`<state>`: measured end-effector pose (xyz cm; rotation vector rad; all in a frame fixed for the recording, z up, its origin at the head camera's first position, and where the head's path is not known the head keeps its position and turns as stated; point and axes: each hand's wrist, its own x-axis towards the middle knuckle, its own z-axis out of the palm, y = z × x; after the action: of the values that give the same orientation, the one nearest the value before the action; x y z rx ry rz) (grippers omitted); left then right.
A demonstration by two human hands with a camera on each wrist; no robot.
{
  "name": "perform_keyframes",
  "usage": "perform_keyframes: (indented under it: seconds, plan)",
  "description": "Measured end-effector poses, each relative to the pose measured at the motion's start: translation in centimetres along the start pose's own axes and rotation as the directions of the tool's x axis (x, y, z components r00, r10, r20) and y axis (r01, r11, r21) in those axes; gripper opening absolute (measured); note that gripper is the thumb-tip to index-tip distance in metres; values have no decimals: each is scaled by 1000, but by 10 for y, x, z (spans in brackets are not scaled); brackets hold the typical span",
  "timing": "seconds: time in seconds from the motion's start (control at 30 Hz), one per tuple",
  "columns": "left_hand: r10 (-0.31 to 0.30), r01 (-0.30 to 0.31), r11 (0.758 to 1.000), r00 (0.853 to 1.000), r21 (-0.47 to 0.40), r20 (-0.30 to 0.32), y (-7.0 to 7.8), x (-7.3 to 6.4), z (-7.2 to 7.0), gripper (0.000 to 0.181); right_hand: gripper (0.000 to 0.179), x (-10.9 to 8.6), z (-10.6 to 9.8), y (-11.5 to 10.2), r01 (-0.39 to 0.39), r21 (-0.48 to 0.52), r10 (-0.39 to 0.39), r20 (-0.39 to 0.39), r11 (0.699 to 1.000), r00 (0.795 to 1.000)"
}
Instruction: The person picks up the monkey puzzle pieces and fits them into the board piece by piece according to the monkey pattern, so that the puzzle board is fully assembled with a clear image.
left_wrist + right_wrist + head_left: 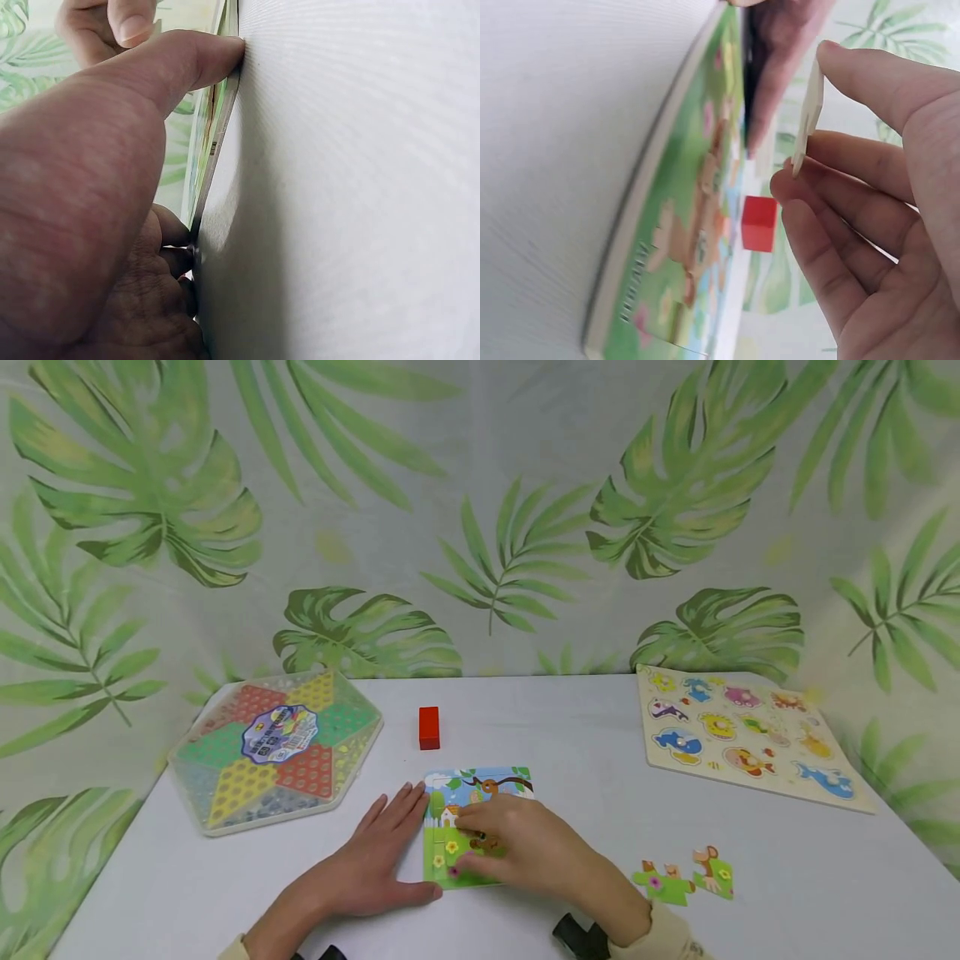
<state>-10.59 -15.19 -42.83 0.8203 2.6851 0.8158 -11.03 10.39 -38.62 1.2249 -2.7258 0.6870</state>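
Observation:
A square picture puzzle (441, 831) with animals and a green meadow lies on the table in front of me. My left hand (377, 866) rests along its left side with the fingers spread, and the thumb touches the near left corner. Above the board is my right hand (532, 847), covering part of the picture. In the right wrist view, its thumb and fingers pinch a thin pale puzzle piece (811, 109), seen nearly edge-on and held off the board. The printed side of that piece is hidden.
Two loose puzzle pieces, one with a pink flower (663, 885) and one with a brown animal (715, 872), lie to the right. A red block (429, 728) stands behind the board. A hexagonal game board (258, 781) is at left, a wooden peg puzzle (720, 752) at right.

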Motion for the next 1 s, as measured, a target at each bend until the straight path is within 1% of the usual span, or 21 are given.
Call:
perform_keyframes:
  seconds: [0.13,0.23,0.3,0.53,0.73,1.0]
  plan:
    - [-1,1,1000,1000,1,4,1,-1,-1,111,39,-1,5,0,-48,12,47,62,999,997]
    - [1,-1,1000,1000,8,0,1,-1,-1,111,41,-1,9,1,-62,7,61,97,998,993]
    - [-2,2,1000,1000,12,-1,1,-1,-1,111,41,0,12,1,-56,-7,56,107,998,993]
    - [15,-15,1000,1000,15,-3,1,-1,-2,111,37,1,16,0,-35,-28,38,110,999,993]
    - [9,-9,1000,1000,11,5,1,0,-1,111,38,0,19,-2,-55,-33,59,108,998,992]
    - [24,-23,999,1000,33,-6,0,-1,-2,110,36,2,23,-9,-97,-78,101,60,992,993]
